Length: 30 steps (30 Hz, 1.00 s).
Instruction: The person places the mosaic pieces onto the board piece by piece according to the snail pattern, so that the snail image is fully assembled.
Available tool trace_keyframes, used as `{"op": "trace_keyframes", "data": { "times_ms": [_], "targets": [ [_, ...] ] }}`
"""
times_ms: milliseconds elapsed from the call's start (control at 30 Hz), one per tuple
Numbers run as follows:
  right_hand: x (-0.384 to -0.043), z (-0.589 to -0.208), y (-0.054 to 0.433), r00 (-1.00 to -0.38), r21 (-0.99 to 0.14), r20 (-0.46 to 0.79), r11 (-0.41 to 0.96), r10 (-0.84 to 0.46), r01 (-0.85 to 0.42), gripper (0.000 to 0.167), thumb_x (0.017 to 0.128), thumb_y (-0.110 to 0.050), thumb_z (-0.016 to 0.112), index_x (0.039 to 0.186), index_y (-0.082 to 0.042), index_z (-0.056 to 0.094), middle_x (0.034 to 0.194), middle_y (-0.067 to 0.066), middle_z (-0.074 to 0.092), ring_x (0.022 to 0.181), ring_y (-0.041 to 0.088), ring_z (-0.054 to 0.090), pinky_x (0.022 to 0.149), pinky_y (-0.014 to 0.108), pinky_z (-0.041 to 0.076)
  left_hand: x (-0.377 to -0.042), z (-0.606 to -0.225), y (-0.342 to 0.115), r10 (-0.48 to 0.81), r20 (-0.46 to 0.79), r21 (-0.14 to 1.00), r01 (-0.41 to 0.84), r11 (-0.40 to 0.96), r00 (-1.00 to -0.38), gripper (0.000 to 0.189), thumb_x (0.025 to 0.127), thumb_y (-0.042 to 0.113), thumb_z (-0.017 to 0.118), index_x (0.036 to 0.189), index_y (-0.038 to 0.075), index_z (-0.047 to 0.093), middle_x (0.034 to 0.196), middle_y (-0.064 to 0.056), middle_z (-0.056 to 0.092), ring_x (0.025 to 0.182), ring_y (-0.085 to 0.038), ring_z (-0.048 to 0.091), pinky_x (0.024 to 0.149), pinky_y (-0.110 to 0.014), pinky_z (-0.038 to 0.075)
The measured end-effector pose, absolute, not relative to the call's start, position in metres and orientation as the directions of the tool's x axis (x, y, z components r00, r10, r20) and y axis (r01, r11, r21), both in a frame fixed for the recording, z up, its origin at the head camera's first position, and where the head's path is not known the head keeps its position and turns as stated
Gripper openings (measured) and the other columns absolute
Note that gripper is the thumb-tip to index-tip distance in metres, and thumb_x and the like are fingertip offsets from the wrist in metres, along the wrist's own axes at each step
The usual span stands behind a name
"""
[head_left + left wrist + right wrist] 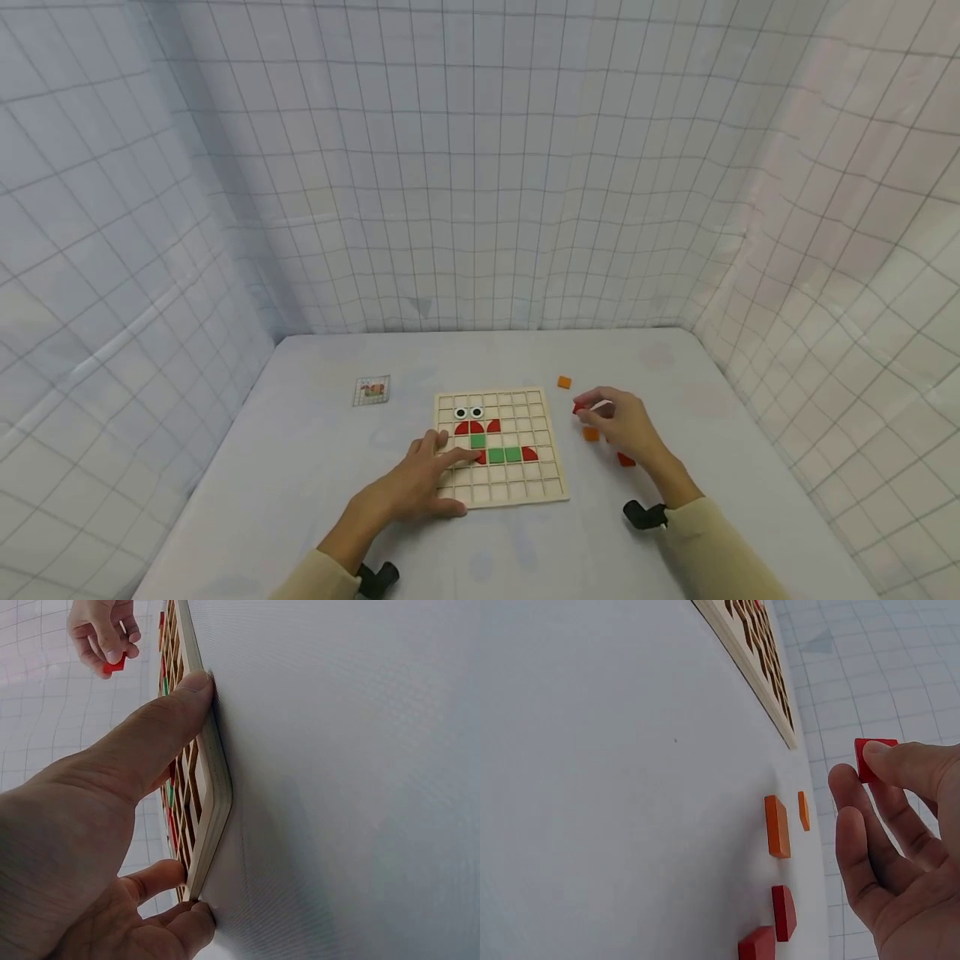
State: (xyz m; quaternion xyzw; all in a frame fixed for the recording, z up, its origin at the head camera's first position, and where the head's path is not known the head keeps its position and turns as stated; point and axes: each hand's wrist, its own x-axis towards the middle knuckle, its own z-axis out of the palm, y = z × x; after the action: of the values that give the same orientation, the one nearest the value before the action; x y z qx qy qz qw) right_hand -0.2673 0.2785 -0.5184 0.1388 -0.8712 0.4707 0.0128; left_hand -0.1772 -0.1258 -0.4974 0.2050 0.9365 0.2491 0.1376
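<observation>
A wooden grid board [501,495] lies on the table with tiles in its cells. My left hand [411,487] rests at its near left corner, index fingertip on a red tile [482,457] partly hidden beneath it. In the left wrist view, the left thumb [161,727] presses on the board's edge. To the right of the board, my right hand [622,425] pinches a small red tile [865,761] between thumb and fingers, above the table; its full shape is hidden. Green squares [504,455], red quarter-rounds [529,453] and two eye tiles [468,412] sit in the grid.
Loose orange tiles [564,382] and red tiles [626,460] lie right of the board. A small picture card [372,390] lies at the back left. Gridded white sheets [480,167] hang behind and beside the table.
</observation>
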Motion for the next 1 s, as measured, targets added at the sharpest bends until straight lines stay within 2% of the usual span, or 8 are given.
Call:
{"op": "trace_keyframes", "data": {
  "times_ms": [167,367,600,767,1000],
  "targets": [
    [-0.265,-0.517,0.269,-0.944,-0.797,0.207,0.515,-0.257,-0.316,0.017,0.107,-0.014,0.087,0.124,-0.013,0.085,0.118,0.005,0.088,0.095,0.016,0.08,0.081,0.023,0.062,-0.176,-0.495,-0.125,0.451,-0.153,0.52,0.316,0.793,-0.88,0.082,0.093,0.044,0.1,0.165,0.033,0.064,0.168,-0.026,0.045,0.149,-0.048,0.048,0.116,-0.074,0.054],
    [-0.258,-0.515,0.256,-0.936,-0.813,0.228,0.477,-0.268,-0.335,0.015,0.106,-0.015,0.088,0.121,-0.014,0.086,0.119,0.007,0.088,0.093,0.011,0.078,0.077,0.024,0.061,-0.176,-0.494,-0.125,0.448,-0.158,0.515,0.314,0.798,-0.88,0.083,0.093,0.045,0.1,0.166,0.032,0.064,0.167,-0.025,0.046,0.148,-0.047,0.048,0.117,-0.073,0.053],
    [-0.249,-0.519,0.237,-0.933,-0.814,0.226,0.471,-0.281,-0.34,0.014,0.102,-0.013,0.092,0.114,-0.016,0.087,0.111,0.001,0.087,0.092,0.007,0.075,0.082,0.022,0.061,-0.178,-0.497,-0.124,0.452,-0.16,0.521,0.314,0.794,-0.877,0.084,0.093,0.045,0.1,0.167,0.033,0.063,0.168,-0.025,0.045,0.149,-0.046,0.048,0.118,-0.073,0.052],
    [-0.245,-0.52,0.224,-0.915,-0.819,0.216,0.447,-0.341,-0.359,0.014,0.102,-0.011,0.091,0.115,-0.015,0.087,0.114,0.002,0.087,0.096,0.007,0.079,0.086,0.022,0.063,-0.175,-0.502,-0.124,0.429,-0.184,0.517,0.284,0.808,-0.884,0.085,0.09,0.045,0.102,0.166,0.034,0.064,0.168,-0.024,0.046,0.147,-0.045,0.048,0.118,-0.073,0.053],
    [-0.245,-0.517,0.208,-0.879,-0.809,0.249,0.411,-0.406,-0.42,0.015,0.105,-0.009,0.087,0.12,-0.012,0.088,0.117,0.005,0.087,0.099,0.008,0.081,0.091,0.021,0.065,-0.175,-0.499,-0.126,0.442,-0.152,0.518,0.31,0.798,-0.884,0.084,0.092,0.045,0.101,0.166,0.033,0.064,0.169,-0.025,0.045,0.151,-0.047,0.048,0.118,-0.073,0.053]
  ]
}}
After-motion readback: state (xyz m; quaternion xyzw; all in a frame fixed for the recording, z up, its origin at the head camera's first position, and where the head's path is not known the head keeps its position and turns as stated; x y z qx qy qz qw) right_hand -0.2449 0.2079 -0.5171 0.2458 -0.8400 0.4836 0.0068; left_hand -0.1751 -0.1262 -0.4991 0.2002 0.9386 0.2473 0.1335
